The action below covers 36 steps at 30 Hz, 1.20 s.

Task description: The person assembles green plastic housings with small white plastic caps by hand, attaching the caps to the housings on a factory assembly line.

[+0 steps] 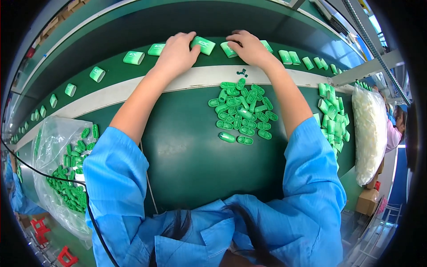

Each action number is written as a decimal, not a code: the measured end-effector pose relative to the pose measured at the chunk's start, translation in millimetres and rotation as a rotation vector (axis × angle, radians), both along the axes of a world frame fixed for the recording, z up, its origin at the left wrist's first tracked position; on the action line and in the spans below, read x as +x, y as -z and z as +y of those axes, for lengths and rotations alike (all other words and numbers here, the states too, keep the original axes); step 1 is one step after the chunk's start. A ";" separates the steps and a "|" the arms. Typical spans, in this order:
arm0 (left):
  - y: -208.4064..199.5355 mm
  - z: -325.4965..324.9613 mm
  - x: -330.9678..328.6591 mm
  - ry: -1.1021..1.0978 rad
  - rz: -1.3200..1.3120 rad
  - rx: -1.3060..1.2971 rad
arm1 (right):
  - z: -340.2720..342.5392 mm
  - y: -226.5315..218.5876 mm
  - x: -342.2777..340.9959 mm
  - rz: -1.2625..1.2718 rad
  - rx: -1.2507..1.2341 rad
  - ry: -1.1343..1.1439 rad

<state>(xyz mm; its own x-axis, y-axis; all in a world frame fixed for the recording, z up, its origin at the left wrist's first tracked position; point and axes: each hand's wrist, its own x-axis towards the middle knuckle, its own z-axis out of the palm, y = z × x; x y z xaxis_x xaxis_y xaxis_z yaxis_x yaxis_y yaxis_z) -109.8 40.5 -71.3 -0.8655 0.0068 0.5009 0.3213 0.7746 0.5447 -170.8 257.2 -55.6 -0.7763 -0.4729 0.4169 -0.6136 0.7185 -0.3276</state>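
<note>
On the far green conveyor belt, my left hand (177, 54) has its thumb and fingers around the left end of a light green plastic sleeve (205, 46), flat and open-ended with white print. To the right, my right hand (250, 48) pinches the upper edge of another such sleeve (229, 50) with thumb and forefinger; part of that grip is hidden. A further sleeve (266, 45) shows just beyond the right hand. Between my forearms lies a pile of green oval plastic parts (240, 109) on the green work surface. A few tiny dark pieces (242, 72) sit on the white ledge.
More sleeves (133, 57) line the belt on both sides. A clear bag of green oval parts (73, 173) lies left, with a black cable (44, 174) across it. At right are heaped sleeves (331, 118), a full whitish bag (369, 133) and a metal post (369, 69).
</note>
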 end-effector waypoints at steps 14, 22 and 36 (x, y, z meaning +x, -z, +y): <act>-40.9 28.0 107.1 0.464 -0.450 -0.077 | 13.2 -25.6 91.8 -0.474 -0.633 0.059; -33.6 31.5 63.5 0.428 -0.614 0.804 | 16.5 -30.5 106.9 -0.946 -0.938 -0.083; -17.2 31.7 54.6 0.485 -0.493 0.752 | 17.8 -20.2 106.6 -0.886 -0.903 -0.156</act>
